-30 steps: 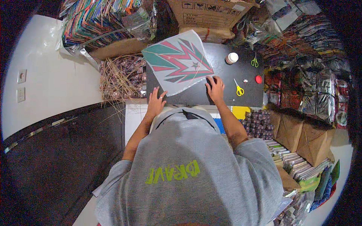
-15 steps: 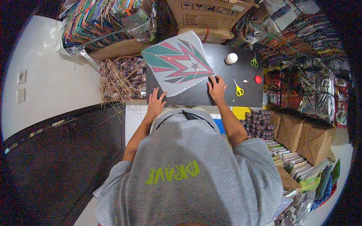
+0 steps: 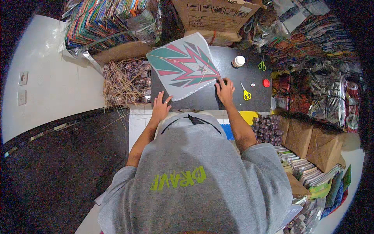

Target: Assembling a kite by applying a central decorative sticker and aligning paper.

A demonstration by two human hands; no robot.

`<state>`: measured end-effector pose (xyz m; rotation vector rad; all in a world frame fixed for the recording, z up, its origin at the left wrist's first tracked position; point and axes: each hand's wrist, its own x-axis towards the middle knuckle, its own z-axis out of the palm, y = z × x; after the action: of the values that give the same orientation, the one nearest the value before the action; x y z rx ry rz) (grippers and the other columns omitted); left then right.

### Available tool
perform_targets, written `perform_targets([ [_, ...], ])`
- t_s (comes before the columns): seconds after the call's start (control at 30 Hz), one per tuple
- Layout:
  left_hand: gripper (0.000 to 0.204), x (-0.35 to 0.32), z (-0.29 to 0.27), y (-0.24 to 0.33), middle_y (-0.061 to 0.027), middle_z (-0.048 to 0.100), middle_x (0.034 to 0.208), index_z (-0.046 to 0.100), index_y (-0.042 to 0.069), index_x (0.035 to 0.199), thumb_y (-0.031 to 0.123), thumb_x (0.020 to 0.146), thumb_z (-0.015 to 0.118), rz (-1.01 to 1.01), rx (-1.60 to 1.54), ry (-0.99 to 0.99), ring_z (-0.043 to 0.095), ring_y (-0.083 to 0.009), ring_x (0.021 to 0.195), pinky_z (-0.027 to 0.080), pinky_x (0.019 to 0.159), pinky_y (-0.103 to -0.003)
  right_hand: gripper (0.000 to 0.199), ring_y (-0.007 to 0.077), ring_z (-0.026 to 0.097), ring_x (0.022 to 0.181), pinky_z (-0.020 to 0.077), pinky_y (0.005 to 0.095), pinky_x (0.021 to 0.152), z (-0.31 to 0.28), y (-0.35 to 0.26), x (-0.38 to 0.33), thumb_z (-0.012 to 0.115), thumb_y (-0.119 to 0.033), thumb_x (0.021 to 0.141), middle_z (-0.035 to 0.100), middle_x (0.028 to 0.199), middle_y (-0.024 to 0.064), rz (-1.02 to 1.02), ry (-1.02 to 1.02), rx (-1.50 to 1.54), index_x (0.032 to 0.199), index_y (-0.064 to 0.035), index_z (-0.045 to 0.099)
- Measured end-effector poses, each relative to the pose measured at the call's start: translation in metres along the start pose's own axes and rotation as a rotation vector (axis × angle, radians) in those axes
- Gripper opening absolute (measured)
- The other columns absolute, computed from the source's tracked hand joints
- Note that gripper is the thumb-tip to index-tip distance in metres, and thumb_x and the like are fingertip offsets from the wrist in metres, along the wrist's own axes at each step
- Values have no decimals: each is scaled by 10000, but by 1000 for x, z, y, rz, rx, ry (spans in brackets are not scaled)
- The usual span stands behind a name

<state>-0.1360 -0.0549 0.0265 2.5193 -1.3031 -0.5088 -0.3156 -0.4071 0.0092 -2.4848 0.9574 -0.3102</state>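
A square paper kite [image 3: 175,84] in white, green, red and grey lies turned like a diamond on the dark table [image 3: 187,104]. Thin sticks cross its face and meet near the right corner. My left hand [image 3: 160,108] rests with spread fingers at the kite's lowest corner, by the table's front edge. At the right corner my right hand [image 3: 225,93] has its fingers bent and closed on the kite's tip. Yellow-handled scissors [image 3: 247,94] lie to the right of that hand, beside a small white scrap [image 3: 253,84] and a red lid [image 3: 266,83].
A white-capped jar [image 3: 238,61] and green-handled scissors [image 3: 262,64] are farther back on the table. Loose thin sticks [image 3: 122,84] pile up at the left. Bundled stacks [image 3: 105,23], a cardboard box [image 3: 218,15] and wrapped packs [image 3: 311,91] crowd the back and right.
My right hand has shifted very slightly right at the kite's corner. My left hand and the kite stay nearly where they were.
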Motion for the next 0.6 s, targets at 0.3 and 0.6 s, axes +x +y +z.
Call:
perform_targets([
  [0.3, 609, 3, -5, 4, -240, 216, 1631, 459, 280, 1509, 273, 942, 681, -21, -6, -43, 207, -459, 1519, 262, 1183, -622, 336, 361, 430, 1312, 363, 554, 1048, 0, 1, -1, 679, -346, 940, 505, 1385, 149, -12, 5, -18, 1265, -263, 689],
  [0.6, 588, 3, -6, 4, -241, 213, 1629, 476, 278, 1498, 278, 946, 676, -27, -29, -51, 206, -473, 1514, 261, 1178, -632, 315, 372, 445, 1304, 358, 556, 1068, -2, -4, -1, 680, -345, 938, 513, 1383, 160, -39, 26, 44, 1237, -249, 714],
])
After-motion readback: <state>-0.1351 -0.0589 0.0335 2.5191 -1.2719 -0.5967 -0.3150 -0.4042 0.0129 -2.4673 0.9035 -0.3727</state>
